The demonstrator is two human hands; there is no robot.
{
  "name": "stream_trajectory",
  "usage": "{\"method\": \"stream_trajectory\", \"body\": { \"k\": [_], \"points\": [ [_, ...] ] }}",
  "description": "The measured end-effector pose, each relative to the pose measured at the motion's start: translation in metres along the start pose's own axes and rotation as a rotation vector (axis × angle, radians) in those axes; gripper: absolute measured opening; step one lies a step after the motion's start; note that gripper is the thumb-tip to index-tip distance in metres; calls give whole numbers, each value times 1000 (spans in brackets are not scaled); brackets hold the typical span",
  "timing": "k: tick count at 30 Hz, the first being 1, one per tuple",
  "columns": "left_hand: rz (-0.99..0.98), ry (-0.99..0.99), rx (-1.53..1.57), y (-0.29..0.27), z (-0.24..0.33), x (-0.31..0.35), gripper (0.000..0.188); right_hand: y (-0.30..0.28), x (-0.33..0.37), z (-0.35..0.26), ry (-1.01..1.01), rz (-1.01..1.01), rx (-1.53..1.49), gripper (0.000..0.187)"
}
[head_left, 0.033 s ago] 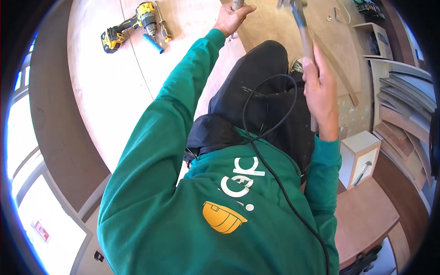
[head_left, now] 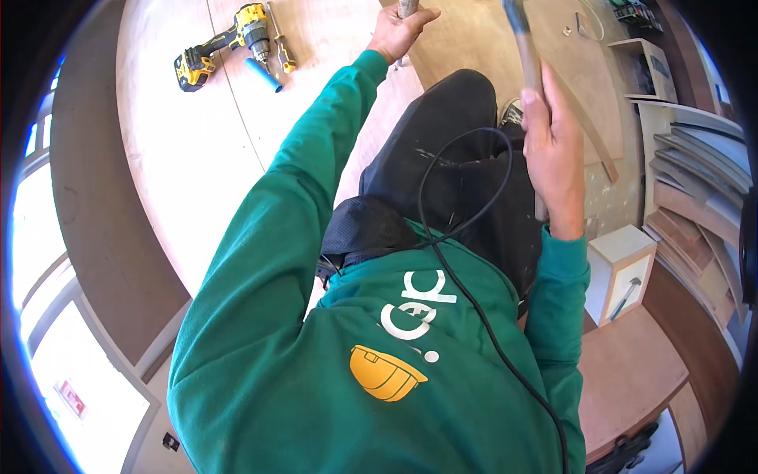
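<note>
My right hand (head_left: 554,150) is closed around the wooden handle of a hammer (head_left: 527,51), raised to the right of my knee. The handle's dark upper end runs to the top edge, and the hammer's head is out of view. At the top middle, my left hand (head_left: 397,33) grips a greyish round rod or handle (head_left: 408,8), mostly cut off by the picture's edge. That hand is over the edge of a pale wooden panel (head_left: 213,142). On the panel, left of my hand, lie a yellow and black cordless drill (head_left: 229,43), a screwdriver (head_left: 282,49) and a blue tube-like piece (head_left: 263,75).
A black cable (head_left: 497,347) loops over my lap and sweatshirt. A long wood strip (head_left: 594,138) lies beyond my right hand. At right are stacked boards (head_left: 695,221) and a white box (head_left: 620,249) with another hammer (head_left: 626,296) by it. A shoe (head_left: 512,114) shows beside my knee.
The hammer has moved up slightly in my right hand's grip, so its metal head has left the top of the picture. My left hand is almost unmoved.
</note>
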State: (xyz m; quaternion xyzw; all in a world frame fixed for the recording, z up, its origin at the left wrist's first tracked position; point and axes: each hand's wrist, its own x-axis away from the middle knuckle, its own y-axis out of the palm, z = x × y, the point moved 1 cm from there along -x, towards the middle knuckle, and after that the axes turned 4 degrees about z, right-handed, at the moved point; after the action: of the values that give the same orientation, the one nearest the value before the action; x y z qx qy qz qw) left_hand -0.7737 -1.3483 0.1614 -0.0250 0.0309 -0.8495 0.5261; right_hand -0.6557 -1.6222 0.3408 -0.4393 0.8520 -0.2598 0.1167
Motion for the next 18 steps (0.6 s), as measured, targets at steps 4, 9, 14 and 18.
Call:
{"method": "stream_trajectory", "body": {
  "k": [4, 9, 14, 18],
  "points": [
    [-37, 31, -22, -5, -13, -1, 30, 33, -40, -24, -518, 288, 24, 53],
    [-48, 102, 40, 2, -22, 9, 33, 43, -49, -37, -367, -32, 307, 50],
    [-77, 28, 77, -2, -13, 16, 31, 51, -32, -46, -307, 41, 233, 49],
    [-125, -13, 89, -2, -13, 16, 30, 45, -48, -29, -173, -151, 413, 50]
  ]
}}
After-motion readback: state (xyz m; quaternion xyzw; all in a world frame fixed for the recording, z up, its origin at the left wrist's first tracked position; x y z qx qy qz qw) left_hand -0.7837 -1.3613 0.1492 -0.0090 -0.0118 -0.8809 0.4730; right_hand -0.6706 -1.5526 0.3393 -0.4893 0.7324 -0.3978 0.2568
